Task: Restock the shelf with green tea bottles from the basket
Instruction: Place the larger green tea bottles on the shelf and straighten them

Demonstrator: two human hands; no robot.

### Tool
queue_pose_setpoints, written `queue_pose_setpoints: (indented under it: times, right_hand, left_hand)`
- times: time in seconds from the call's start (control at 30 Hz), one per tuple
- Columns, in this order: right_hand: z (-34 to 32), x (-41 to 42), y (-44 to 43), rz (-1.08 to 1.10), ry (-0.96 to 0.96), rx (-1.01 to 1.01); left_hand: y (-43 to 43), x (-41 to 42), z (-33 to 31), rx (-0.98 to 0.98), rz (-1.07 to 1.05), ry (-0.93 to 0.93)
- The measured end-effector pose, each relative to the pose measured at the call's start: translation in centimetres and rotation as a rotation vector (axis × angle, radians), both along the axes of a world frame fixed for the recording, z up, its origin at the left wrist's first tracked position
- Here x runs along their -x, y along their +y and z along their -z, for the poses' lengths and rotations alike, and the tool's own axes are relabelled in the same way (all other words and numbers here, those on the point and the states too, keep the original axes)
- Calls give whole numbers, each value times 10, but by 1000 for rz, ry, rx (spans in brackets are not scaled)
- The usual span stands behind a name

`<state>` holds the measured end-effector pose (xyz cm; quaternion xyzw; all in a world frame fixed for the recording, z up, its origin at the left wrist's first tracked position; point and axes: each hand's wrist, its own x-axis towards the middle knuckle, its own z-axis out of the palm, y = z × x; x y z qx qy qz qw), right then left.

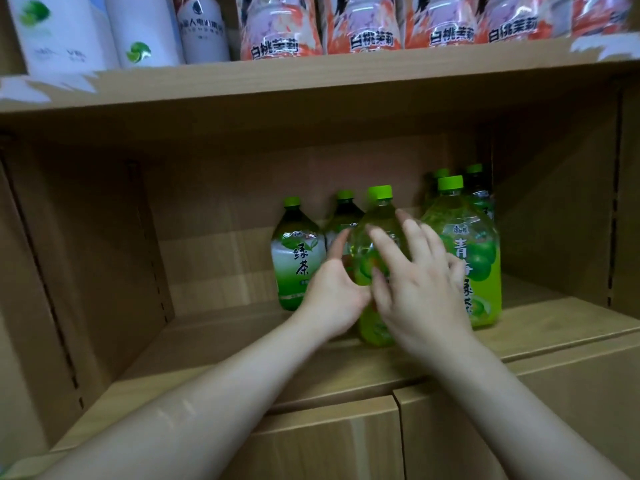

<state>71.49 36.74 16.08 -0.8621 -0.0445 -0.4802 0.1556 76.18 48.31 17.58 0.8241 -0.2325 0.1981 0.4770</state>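
Observation:
A green tea bottle (pixel 375 220) with a green cap stands upright near the front of the wooden shelf (pixel 214 344). My left hand (pixel 332 289) wraps its left side, thumb pointing up. In front of the bottle's right side my right hand (pixel 422 292) has its fingers spread and touches or nearly touches the bottle. Another green tea bottle (pixel 298 254) stands just to the left, and one more (pixel 344 207) behind. The basket is out of view.
A larger bottle with a lime label (pixel 481 244) stands close on the right, with more green-capped bottles (pixel 476 183) behind it. The upper shelf (pixel 311 74) holds pink peach drinks (pixel 280 32) and white bottles (pixel 145 32). Cabinet doors (pixel 329 445) lie below.

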Motion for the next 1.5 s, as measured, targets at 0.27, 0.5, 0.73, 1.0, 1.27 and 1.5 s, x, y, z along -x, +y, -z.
queue_pose_setpoints:
  times: [0.27,0.5,0.73,1.0,1.27,1.5]
  right_hand:
    - [-16,-13,8,116,98,91]
    - [-19,-24,47,-9,-131,110]
    - [-18,-34,66,-476,376,-288]
    - [-52,-57,118,-730,718,-836]
    - [-41,-73,181,-1020,955,-881]
    - [-12,-89,205,-1129,994,-925]
  left_hand:
    - [70,-36,-23,-86,-224,-46]
    - [52,-69,-29,-202,-473,-42]
    - [38,-97,-35,-333,-595,-43]
    - [100,-71,-46,-254,-550,-85]
    - [189,-44,-56,-596,-704,-84]
    - [207,-21,-26,-1272,-871,-379]
